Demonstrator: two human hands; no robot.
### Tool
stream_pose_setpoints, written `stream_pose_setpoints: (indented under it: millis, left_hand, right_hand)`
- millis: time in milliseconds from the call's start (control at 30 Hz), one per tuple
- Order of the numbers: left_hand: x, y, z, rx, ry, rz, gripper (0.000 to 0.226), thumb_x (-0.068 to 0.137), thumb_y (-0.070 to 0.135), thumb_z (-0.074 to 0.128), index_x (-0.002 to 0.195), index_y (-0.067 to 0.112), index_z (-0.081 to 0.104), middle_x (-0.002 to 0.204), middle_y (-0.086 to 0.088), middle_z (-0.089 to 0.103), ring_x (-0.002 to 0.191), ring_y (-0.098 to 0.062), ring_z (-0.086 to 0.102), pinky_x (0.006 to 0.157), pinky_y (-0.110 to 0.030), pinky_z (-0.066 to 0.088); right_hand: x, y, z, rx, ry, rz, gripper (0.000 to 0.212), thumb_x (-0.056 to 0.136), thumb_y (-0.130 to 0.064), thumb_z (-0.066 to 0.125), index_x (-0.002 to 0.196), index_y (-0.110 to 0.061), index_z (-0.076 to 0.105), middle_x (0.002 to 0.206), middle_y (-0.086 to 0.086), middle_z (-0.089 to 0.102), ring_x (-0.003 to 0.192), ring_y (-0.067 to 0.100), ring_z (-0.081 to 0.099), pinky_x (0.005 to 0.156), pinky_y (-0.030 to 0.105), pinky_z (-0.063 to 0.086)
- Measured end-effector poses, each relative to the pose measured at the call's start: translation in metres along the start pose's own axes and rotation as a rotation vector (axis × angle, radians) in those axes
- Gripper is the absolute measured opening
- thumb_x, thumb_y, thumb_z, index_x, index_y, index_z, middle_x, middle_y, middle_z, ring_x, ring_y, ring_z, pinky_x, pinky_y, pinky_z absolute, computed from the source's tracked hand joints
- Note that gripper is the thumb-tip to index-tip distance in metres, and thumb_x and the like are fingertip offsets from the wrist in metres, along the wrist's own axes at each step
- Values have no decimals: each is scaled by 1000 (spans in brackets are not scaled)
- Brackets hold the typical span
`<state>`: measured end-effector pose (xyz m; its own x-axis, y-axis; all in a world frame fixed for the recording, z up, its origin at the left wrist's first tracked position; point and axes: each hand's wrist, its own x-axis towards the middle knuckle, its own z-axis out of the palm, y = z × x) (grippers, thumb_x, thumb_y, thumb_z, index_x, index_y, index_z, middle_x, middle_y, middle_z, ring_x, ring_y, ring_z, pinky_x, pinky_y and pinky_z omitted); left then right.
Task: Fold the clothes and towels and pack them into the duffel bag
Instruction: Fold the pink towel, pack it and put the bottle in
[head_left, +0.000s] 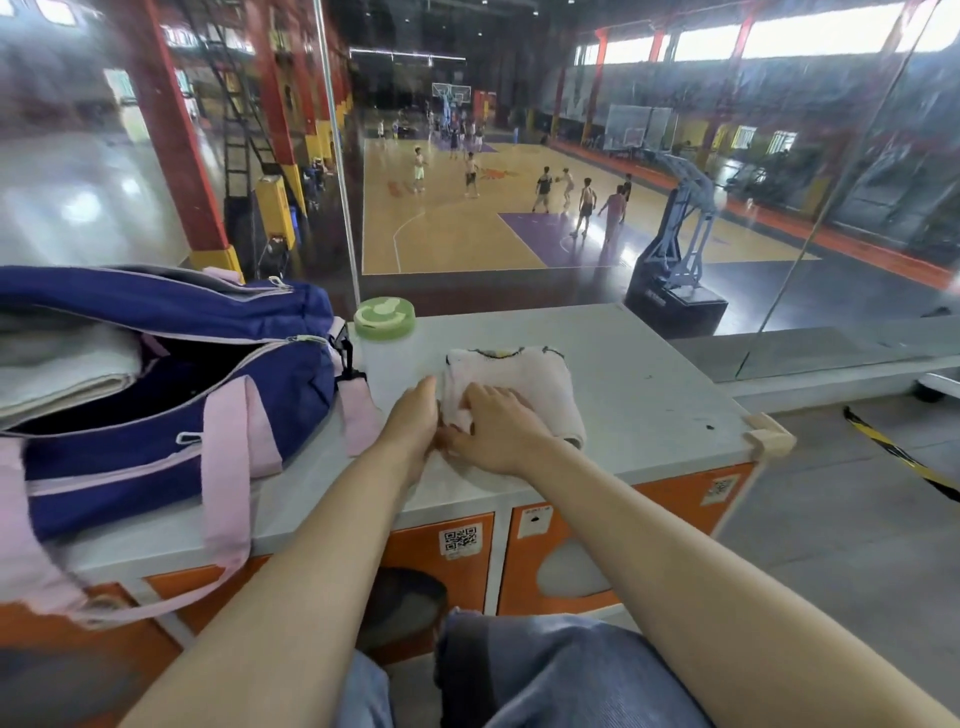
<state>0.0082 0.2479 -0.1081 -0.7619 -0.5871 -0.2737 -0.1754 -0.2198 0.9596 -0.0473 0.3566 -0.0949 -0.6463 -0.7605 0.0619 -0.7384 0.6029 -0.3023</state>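
We saw the folded pale towel (511, 387) lying mid-surface on the grey locker top (649, 389), with bare room toward the right edge and corner. Our right hand (498, 431) lay flat on the towel's near part, fingers straight. Our left hand (415, 421) touched its left edge, fingers extended. The open duffel bag (156, 374) filled the left end, a green-lidded bottle (385, 332) between bag and towel.

Daylight pours from high clerestory windows (779, 39) at 1 o'clock; glare streaks the clear glass partition (104, 182), edges bend, the background is soft.
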Motion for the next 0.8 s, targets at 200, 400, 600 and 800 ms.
stream_pose_setpoints:
  millis: [200, 400, 600, 800]
  left_hand:
    - [14, -11, -4, 146, -34, 47, 45, 81, 50, 38, 100, 24, 68, 110, -8, 70, 106, -27, 62, 100, -49, 46]
    - [-21, -2, 7, 551, -106, 186, 60, 95, 48, 47, 149, 25, 36, 150, 4, 41, 136, -21, 40, 110, -34, 35]
    - [-19, -9, 8, 759, -86, 267, 72, 89, 34, 57, 152, 21, 25, 153, -5, 38, 136, -27, 40, 109, -38, 37]
    - [-26, -10, 8, 785, -123, 307, 68, 91, 23, 53, 153, 21, 25, 156, -4, 32, 140, -24, 33, 113, -36, 31]
  right_hand:
    - [5, 16, -23, 484, 186, 116, 26, 97, -36, 43, 114, -22, 57, 93, -8, 59, 87, 12, 54, 81, 30, 43]
    - [9, 56, -32, 565, 351, 533, 50, 91, -23, 51, 138, -14, 36, 128, 11, 54, 111, 31, 53, 81, 32, 39]
    - [15, 77, -28, 971, 170, 784, 80, 71, -44, 70, 132, -4, 37, 123, 14, 55, 105, 33, 60, 92, 44, 52]
    - [6, 82, -30, 1309, 141, 722, 89, 56, -42, 88, 129, -5, 53, 113, 13, 69, 93, 30, 70, 72, 39, 60]
